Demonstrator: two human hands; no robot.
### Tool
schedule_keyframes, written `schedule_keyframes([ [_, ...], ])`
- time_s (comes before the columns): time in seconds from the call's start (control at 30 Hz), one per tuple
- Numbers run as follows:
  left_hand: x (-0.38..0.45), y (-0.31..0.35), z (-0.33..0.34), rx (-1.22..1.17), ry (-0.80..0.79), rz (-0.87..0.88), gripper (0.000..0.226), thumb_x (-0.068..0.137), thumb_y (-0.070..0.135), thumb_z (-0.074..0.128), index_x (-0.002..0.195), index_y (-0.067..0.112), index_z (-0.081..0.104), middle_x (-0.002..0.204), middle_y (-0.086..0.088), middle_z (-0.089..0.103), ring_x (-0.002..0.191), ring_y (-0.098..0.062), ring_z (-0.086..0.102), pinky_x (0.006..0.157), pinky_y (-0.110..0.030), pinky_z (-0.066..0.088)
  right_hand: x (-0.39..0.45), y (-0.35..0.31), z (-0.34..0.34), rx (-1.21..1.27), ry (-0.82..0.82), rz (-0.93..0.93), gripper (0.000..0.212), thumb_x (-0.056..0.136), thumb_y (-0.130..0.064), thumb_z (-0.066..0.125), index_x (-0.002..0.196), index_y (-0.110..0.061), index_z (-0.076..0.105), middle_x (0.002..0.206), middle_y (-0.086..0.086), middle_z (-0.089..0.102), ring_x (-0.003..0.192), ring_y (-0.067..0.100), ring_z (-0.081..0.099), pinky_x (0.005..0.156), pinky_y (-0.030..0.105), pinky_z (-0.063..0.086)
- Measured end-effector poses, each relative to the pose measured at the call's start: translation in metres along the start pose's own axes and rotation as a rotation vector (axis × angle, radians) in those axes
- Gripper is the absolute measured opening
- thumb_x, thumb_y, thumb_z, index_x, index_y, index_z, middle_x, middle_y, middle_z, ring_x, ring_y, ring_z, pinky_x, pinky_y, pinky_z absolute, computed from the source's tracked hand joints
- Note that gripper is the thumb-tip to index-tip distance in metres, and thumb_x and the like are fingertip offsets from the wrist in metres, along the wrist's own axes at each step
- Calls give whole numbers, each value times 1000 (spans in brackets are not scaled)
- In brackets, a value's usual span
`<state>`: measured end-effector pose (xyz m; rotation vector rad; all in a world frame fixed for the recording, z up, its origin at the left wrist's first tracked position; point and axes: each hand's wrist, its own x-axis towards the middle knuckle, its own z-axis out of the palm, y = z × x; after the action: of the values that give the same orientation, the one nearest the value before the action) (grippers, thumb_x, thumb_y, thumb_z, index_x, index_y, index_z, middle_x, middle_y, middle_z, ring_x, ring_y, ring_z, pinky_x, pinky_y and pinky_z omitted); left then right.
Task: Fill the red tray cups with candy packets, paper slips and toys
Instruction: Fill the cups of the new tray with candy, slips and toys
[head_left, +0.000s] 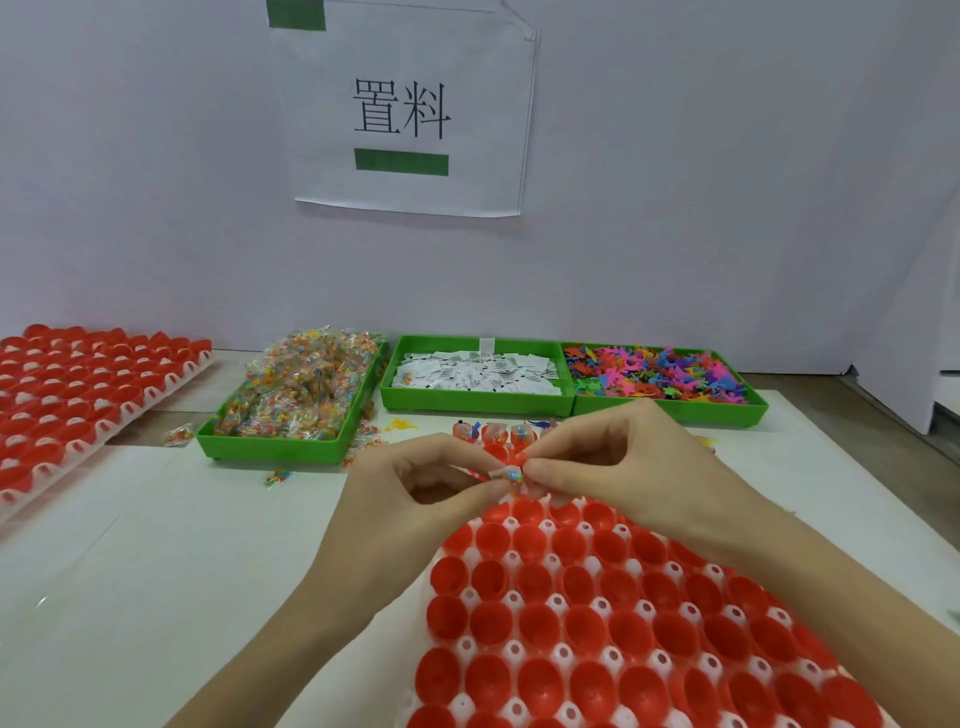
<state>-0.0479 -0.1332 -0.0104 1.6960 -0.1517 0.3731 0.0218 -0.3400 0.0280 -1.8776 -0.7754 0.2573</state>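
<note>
We judge the candy packet light, soft and crinkly, its clear film likely slippery, so it is best pinched at its ends rather than squeezed over the sweets. It sits between both hands, just above the far rows of the red tray, toward 12 o'clock from us. Our left hand pinches its left end between curled thumb and forefinger; our right hand pinches the right end the same way, fingers nearly closed on the film. A few filled cups stand beyond at 12 o'clock, before the green bins on the bench
</note>
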Motion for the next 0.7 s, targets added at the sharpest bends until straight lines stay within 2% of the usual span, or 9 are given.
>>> schedule_keyframes([
  [0.1,2,-3,-3,42,112,65,12,72,16,89,82,20,82,81,0,80,78,-16,77,75,-23,61,12,-8,1,-47,-27,-30,13,94,-32,73,91,-23,82,84,-1,79,82,14,77,78,23,61],
  [0.17,3,-5,-6,57,171,103,19,73,11,89,88,19,81,81,2,80,78,-15,78,76,-23,61,20,-14,2,-108,-45,-50,12,89,-38,78,92,-27,82,85,-7,79,81,9,76,80,22,60],
  [0.27,4,-6,-9,56,195,143,28,75,10,90,96,20,76,82,4,80,78,-14,78,73,-21,61,32,-20,3,-237,-35,-108,13,81,-35,85,89,-26,80,83,-11,77,80,5,75,76,18,58],
  [0.4,5,-10,-10,83,265,185,22,75,15,90,91,20,76,84,4,80,80,-14,78,75,-23,61,45,-25,5,-299,-77,-141,18,85,-32,83,99,-22,78,86,-7,78,81,5,75,82,27,61],
  [0.47,6,-12,-12,75,268,197,22,75,14,90,93,19,77,85,4,80,81,-14,78,76,-21,60,49,-26,5,-285,-73,-150,19,87,-29,82,103,-20,77,85,-5,78,80,5,75,84,29,62],
  [0.63,8,-14,-12,74,229,151,24,79,14,86,100,18,75,88,3,80,82,-15,78,76,-21,60,52,-15,3,-317,-45,-162,11,87,-27,82,94,-19,79,82,-5,78,79,6,75,81,28,62],
  [0.7,10,-15,-15,199,171,160,18,83,16,84,99,19,77,87,8,79,81,-11,76,76,-22,60,55,-3,-1,-356,20,-117,12,86,-26,83,93,-17,80,82,-4,78,78,6,74,81,30,62],
])
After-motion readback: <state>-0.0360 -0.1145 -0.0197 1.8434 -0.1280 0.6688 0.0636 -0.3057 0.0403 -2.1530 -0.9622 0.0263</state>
